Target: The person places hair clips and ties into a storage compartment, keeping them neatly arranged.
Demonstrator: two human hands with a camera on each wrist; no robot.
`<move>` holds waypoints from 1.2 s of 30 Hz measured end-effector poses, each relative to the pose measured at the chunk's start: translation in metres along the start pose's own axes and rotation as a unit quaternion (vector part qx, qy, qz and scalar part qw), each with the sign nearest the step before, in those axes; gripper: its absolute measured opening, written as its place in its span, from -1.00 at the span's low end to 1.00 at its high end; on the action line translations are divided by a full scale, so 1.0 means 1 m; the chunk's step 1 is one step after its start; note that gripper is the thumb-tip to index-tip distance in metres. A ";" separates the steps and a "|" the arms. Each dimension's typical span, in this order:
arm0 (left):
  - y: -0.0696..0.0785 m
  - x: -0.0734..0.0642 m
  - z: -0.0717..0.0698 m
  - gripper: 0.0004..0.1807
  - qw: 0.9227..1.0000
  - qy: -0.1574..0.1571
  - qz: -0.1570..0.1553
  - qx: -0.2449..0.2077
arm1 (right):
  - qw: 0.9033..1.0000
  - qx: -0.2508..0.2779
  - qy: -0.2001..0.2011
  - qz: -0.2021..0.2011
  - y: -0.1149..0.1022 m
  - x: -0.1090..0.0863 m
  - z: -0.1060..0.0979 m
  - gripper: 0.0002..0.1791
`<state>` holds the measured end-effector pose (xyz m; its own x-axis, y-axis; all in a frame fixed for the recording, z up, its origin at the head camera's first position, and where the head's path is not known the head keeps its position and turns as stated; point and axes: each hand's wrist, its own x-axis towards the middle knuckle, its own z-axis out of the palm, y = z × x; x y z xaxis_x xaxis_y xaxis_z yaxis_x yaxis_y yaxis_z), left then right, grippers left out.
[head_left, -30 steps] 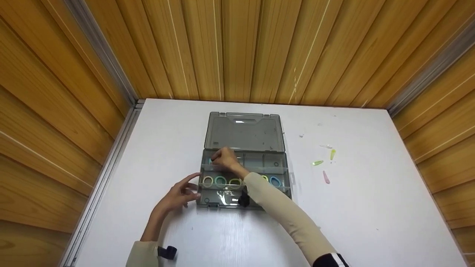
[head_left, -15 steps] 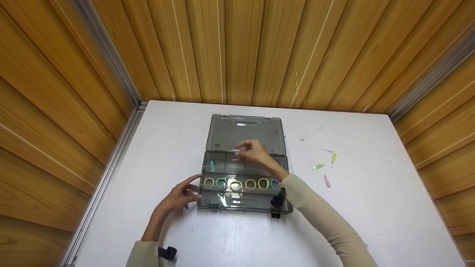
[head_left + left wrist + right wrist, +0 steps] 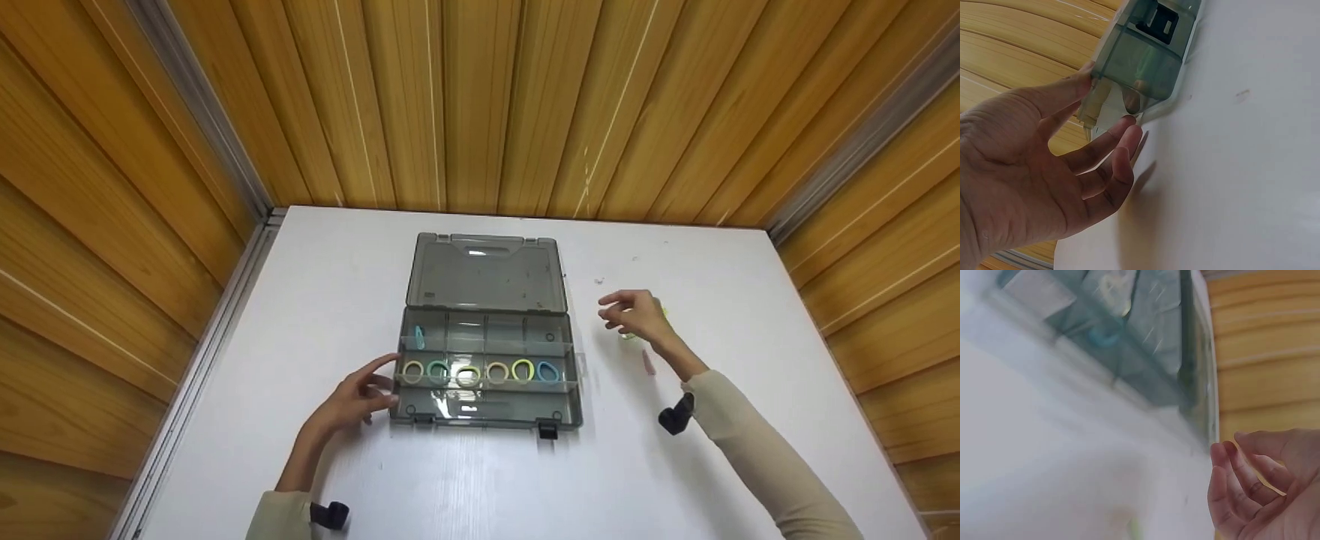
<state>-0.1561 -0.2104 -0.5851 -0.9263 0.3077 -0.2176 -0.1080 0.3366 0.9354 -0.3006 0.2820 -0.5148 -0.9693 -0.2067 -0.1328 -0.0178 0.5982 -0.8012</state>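
A transparent grey compartment case [image 3: 487, 417] stands with its lid [image 3: 487, 274] laid back. My left hand [image 3: 349, 403] rests against its left side, fingertips and thumb at the edge; the left wrist view shows this hand [image 3: 1061, 152] with relaxed fingers at the case's corner [image 3: 1140, 67]. A teal hair clip [image 3: 419, 337] lies in the back left compartment. Several hair ties, among them a blue one [image 3: 548, 372], line the middle row. My right hand [image 3: 637, 313], loosely curled and holding nothing, hovers right of the case, partly hiding the loose hair clips. A pink hair clip [image 3: 649, 363] shows below it.
Bits of a yellow clip [image 3: 664, 309] and a green clip [image 3: 628, 336] peek out around the right hand. A small clear scrap [image 3: 598, 280] lies farther back on the white table [image 3: 337, 262]. Wood-look panels [image 3: 480, 112] enclose the back and sides.
My right hand has let go of the teal hair clip in the back left compartment and swung right, over the loose clips. The left hand has stayed at the case's left side.
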 end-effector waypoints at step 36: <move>0.001 0.000 -0.003 -0.18 1.000 -0.005 -0.011 -0.004 | 0.985 -0.171 0.012 0.019 0.084 -0.053 -0.013 -0.68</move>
<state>-0.1572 -0.2127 -0.5837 -0.9199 0.3093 -0.2412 -0.1315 0.3360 0.9326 -0.2537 0.3532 -0.5671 -0.9763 -0.1638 -0.1417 -0.0594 0.8317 -0.5520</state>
